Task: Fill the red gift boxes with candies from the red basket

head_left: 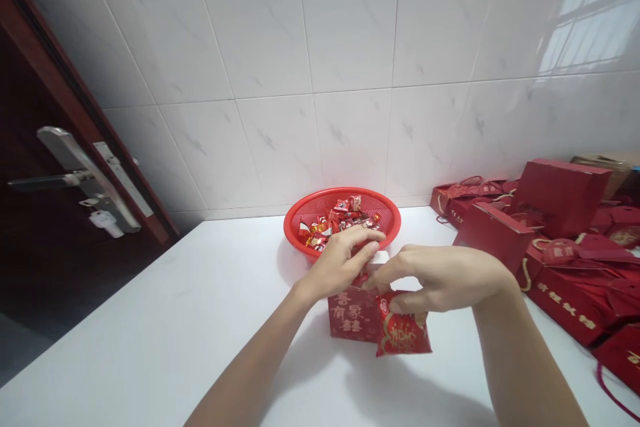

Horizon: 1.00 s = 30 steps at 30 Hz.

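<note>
A small red gift box (347, 317) with gold characters stands upright on the white table, its white inner flap showing at the top. My left hand (345, 257) reaches over its upper edge, fingers bent around the opening; the box hides part of the fingertips. In front of the box's right side hangs a red snack packet (404, 337) with gold print. My right hand (440, 277) pinches it near its top, thumb in front, with the fingers close to the box opening.
Behind my hands, a red plastic basket (295, 230) holds several wrapped candies (343, 207). Red gift bags (560, 280) with rope handles crowd the right side of the white table (190, 327). A tiled wall (270, 147) rises behind; a dark door (45, 233) with keys stands left.
</note>
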Motion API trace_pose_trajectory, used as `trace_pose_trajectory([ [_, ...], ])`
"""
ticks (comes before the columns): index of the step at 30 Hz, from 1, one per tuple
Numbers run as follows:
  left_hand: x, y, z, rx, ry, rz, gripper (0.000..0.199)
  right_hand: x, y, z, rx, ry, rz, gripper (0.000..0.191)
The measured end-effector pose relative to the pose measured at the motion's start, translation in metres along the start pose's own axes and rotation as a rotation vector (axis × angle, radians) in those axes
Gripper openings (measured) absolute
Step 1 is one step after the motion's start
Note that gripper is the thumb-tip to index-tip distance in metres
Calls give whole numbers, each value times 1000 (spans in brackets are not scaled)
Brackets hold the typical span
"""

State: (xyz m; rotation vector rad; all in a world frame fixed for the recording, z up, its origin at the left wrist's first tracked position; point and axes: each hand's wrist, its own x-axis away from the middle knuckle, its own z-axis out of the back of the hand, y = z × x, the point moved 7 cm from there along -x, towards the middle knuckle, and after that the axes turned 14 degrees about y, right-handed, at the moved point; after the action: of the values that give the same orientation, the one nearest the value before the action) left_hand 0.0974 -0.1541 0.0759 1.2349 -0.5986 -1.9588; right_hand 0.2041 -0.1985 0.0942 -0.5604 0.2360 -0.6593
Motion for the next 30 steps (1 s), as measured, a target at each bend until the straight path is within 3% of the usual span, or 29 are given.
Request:
trace_pose_trajectory([
  [9,3,5,4,61,-200,12,25,0,1,2,-4,17,34,25],
  [21,7,8,20,84,-303,74,34,1,-1,4,13,30,67,25],
  [26,13,13,28,-225,-363,18,15,0,0,4,-21,32,80,23],
  [30,21,5,29,-500,-449,86,28,1,4,3,29,50,51,24],
])
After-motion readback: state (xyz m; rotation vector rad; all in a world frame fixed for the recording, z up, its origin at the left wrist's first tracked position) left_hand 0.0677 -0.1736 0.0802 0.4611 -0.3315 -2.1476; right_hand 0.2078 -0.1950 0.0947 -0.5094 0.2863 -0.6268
